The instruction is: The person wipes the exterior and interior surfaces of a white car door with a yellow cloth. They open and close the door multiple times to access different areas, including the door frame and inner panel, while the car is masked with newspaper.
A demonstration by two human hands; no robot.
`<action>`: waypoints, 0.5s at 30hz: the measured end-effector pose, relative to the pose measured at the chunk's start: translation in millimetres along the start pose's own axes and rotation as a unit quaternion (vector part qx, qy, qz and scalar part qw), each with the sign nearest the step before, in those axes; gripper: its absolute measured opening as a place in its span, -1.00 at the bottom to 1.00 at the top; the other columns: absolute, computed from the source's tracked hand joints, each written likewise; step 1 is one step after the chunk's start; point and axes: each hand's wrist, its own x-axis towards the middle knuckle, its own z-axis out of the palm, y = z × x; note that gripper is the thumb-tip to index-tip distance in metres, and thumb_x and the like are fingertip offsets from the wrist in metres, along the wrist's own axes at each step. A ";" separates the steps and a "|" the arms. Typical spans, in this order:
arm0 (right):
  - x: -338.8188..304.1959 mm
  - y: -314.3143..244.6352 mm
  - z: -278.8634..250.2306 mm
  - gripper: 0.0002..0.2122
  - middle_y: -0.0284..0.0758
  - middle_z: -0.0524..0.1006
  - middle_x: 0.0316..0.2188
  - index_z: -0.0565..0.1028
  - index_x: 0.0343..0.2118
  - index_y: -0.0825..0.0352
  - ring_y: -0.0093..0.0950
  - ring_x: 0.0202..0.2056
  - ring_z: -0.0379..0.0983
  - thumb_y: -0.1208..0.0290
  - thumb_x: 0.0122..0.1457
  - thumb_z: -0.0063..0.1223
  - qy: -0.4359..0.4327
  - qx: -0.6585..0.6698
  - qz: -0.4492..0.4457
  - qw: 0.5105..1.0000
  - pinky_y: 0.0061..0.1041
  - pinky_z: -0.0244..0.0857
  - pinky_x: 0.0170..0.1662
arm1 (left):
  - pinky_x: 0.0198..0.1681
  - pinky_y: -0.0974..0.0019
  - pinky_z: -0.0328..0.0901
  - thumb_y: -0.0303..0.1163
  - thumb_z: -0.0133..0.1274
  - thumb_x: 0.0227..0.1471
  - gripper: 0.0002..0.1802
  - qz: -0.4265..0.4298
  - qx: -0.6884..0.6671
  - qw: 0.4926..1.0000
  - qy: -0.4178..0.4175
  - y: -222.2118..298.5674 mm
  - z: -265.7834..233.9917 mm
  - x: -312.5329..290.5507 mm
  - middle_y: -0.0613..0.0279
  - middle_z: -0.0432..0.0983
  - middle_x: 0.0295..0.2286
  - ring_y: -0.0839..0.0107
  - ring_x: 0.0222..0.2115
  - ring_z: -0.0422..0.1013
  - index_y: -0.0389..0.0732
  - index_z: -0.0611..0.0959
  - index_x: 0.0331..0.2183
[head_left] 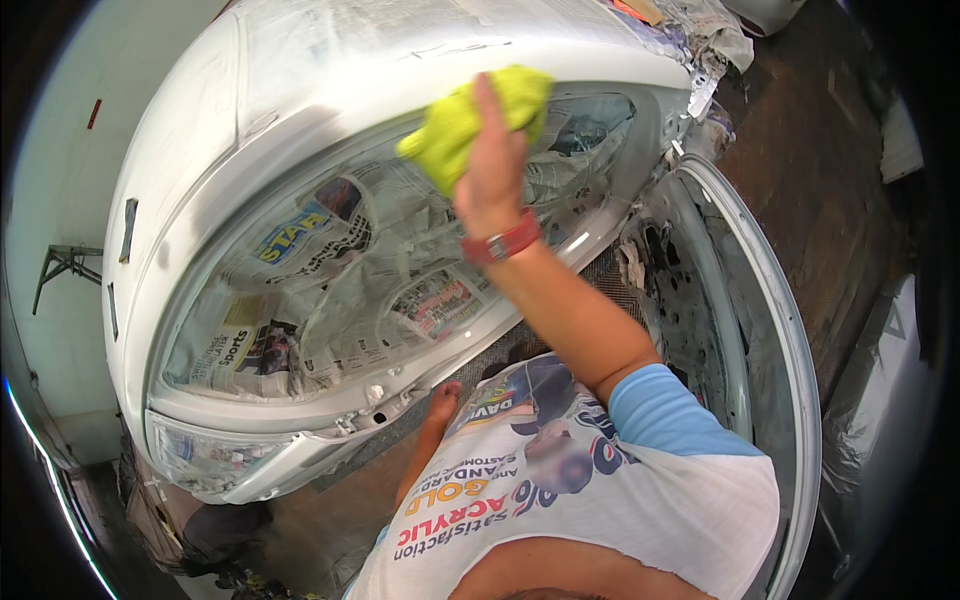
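Observation:
My right hand [495,165] is closed around a bright yellow-green cloth [450,130], slightly blurred. A watch with a red strap [510,240] is on that wrist. The cloth lies against the white car body [330,75] at the upper rim of the side opening, where the roof edge curves down. Crumpled newspaper [340,270] covers the inside of the opening. Low beside my shirt, my left hand [445,402] hangs near the lower sill [420,365]; its fingers are too small and partly hidden to make out.
An open car door [775,290] stands to the right, its inner side bare. More newspaper and paper scraps [710,40] cover the car's far right end. A metal wall bracket [70,265] sticks out at the left. Dark items [225,530] lie on the floor at lower left.

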 end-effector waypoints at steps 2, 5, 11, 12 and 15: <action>-51.1 25.1 38.2 -0.68 -0.40 0.58 -0.06 0.49 0.14 0.28 -0.50 -0.09 0.58 0.27 0.44 0.21 -0.015 -0.039 0.069 0.997 -0.37 0.53 0.01 | 0.00 0.26 0.41 -0.14 0.14 0.40 -0.62 -0.008 -0.012 1.000 0.021 -4.4 -2.4 -3.3 0.23 0.71 -0.19 0.38 -0.18 0.54 -0.26 0.71 -0.01; -127.7 64.9 80.5 -0.53 -0.34 0.53 0.03 0.34 0.29 0.32 -0.49 0.01 0.51 0.27 0.44 0.21 -0.156 -0.145 0.105 0.972 -0.38 0.46 0.09 | 0.00 0.22 0.41 -0.09 0.10 0.40 -0.58 0.023 0.045 0.999 0.012 -18.7 -0.8 -6.4 0.19 0.71 -0.21 0.35 -0.18 0.55 -0.27 0.73 -0.04; -197.8 52.4 88.0 -0.49 -0.29 0.62 0.10 0.39 0.37 0.37 -0.51 0.07 0.56 0.30 0.45 0.19 -0.198 0.033 0.329 0.923 -0.46 0.45 0.14 | -0.05 0.14 0.40 0.00 0.02 0.40 -0.48 0.068 0.018 0.997 -0.037 -59.1 7.2 -4.9 0.10 0.69 -0.26 0.31 -0.21 0.55 -0.31 0.74 -0.10; -188.7 31.7 76.7 -0.54 -0.34 0.60 0.13 0.46 0.31 0.31 -0.49 0.12 0.56 0.25 0.45 0.20 -0.148 -0.006 0.333 0.931 -0.42 0.49 0.16 | -0.06 0.14 0.40 -0.01 0.02 0.39 -0.49 0.064 0.010 0.997 -0.041 -63.7 7.5 -8.9 0.11 0.69 -0.27 0.31 -0.22 0.55 -0.31 0.74 -0.11; -135.8 -27.0 58.4 -0.51 -0.20 0.65 0.04 0.45 0.26 0.30 -0.31 0.01 0.66 0.01 0.50 0.03 -0.086 -0.070 0.152 0.982 -0.23 0.62 0.06 | -0.13 0.13 0.38 -0.08 0.03 0.37 -0.56 0.050 -0.033 0.998 -0.017 -73.7 4.8 -29.7 0.17 0.66 -0.34 0.34 -0.30 0.51 -0.28 0.76 -0.15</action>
